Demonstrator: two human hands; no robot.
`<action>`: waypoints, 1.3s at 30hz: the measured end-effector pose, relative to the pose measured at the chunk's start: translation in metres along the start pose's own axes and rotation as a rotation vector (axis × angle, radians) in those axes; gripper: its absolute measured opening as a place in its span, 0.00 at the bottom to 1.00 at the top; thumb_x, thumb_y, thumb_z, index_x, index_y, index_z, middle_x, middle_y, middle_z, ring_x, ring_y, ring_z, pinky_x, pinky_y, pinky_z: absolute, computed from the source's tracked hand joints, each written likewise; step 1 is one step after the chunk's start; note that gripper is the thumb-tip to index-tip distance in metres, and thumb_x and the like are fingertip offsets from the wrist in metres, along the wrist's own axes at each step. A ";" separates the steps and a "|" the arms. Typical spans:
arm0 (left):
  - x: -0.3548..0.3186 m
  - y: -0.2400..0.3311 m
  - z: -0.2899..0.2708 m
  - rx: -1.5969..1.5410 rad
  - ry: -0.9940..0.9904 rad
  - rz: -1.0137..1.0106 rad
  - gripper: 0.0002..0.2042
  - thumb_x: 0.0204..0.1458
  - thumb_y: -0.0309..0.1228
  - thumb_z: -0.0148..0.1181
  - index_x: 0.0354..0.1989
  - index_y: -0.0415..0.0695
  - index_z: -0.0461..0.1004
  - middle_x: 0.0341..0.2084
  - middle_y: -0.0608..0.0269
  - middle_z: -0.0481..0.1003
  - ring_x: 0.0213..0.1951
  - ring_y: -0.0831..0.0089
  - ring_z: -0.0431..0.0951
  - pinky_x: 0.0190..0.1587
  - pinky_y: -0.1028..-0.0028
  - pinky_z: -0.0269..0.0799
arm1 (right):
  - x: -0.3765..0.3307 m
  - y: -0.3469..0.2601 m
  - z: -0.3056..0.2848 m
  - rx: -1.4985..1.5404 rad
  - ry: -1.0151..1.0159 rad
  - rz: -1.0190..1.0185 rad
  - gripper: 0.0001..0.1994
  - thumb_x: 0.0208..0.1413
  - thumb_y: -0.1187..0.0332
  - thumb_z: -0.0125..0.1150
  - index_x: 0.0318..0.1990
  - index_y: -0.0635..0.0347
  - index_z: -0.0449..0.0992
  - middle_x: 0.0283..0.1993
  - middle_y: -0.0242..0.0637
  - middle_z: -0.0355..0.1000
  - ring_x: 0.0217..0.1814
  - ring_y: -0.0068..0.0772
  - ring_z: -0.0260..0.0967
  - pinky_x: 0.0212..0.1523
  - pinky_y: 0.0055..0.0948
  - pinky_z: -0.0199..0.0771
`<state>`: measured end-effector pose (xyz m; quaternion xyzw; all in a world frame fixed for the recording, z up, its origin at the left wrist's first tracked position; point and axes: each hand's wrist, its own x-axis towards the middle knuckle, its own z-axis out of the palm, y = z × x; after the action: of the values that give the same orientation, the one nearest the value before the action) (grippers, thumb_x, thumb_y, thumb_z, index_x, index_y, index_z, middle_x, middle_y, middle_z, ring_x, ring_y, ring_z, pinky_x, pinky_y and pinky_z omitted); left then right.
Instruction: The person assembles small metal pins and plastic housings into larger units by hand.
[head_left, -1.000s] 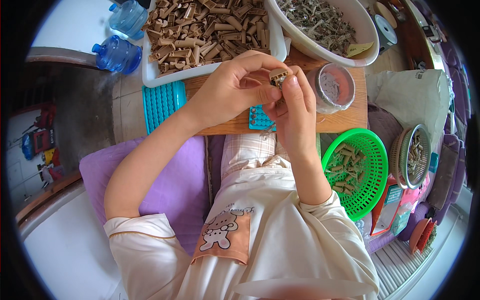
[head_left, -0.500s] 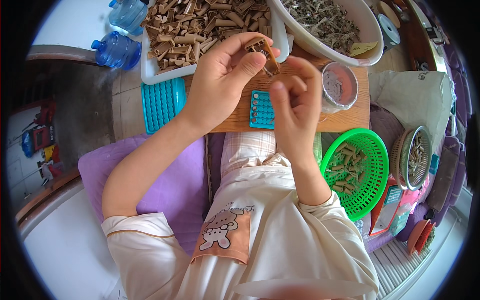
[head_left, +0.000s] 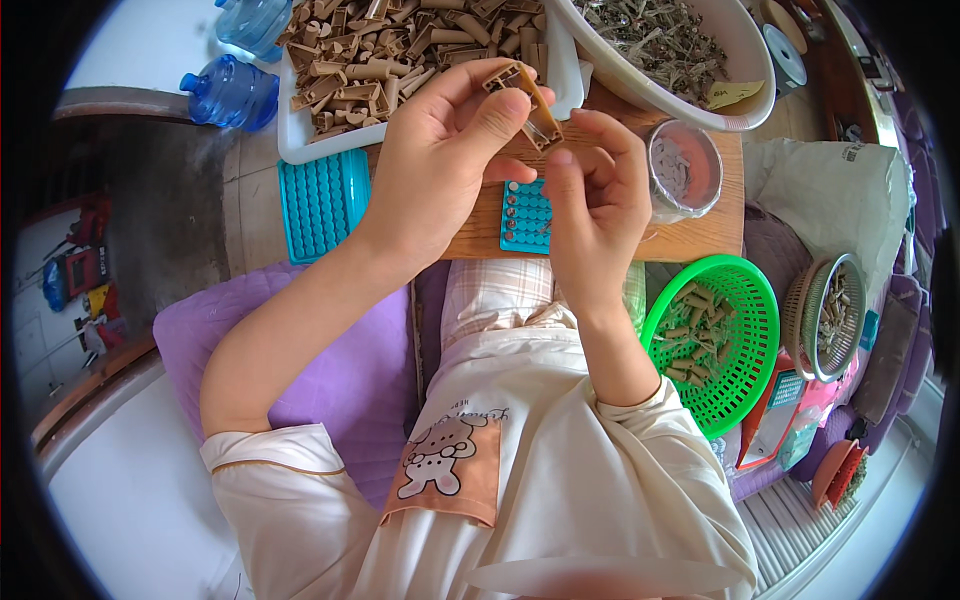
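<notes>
My left hand (head_left: 440,160) is raised over the table, closed on a narrow brown plastic casing (head_left: 540,118). The casing is tilted with its hollow side showing, and small metal parts seem to sit inside. At its lower end is my right hand (head_left: 602,190), fingers curled and thumb close to the casing's edge; whatever small thing it may pinch cannot be made out. Below both hands lies a small turquoise tray (head_left: 527,238) with round pockets, some holding little metallic discs. Right of it stands a tub (head_left: 660,204) wrapped in clear film, with pale small pieces inside.
A white bin (head_left: 300,152) heaped with brown casings and a white basin (head_left: 690,116) of small metal-and-clear parts stand at the back. A larger turquoise tray (head_left: 325,205) lies left. At right are a green basket (head_left: 757,345) and stacked colanders (head_left: 800,310).
The casing has turned in my left hand so more of its hollow side shows. My right hand has shifted slightly right; the small metal piece near its thumb no longer shows there.
</notes>
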<state>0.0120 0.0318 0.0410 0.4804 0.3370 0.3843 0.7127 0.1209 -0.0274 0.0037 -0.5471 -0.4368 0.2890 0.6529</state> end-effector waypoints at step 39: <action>-0.008 -0.029 0.000 -0.068 -0.099 -0.240 0.15 0.50 0.30 0.51 0.45 0.37 0.66 0.36 0.65 0.70 0.38 0.80 0.69 0.41 0.80 0.68 | 0.014 0.017 -0.022 0.244 -0.335 0.343 0.13 0.43 0.75 0.54 0.39 0.67 0.68 0.30 0.31 0.69 0.32 0.15 0.64 0.33 0.17 0.66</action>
<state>0.0151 0.0182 0.0147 0.4307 0.3431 0.2834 0.7851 0.1486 -0.0216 -0.0092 -0.4750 -0.4015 0.5325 0.5742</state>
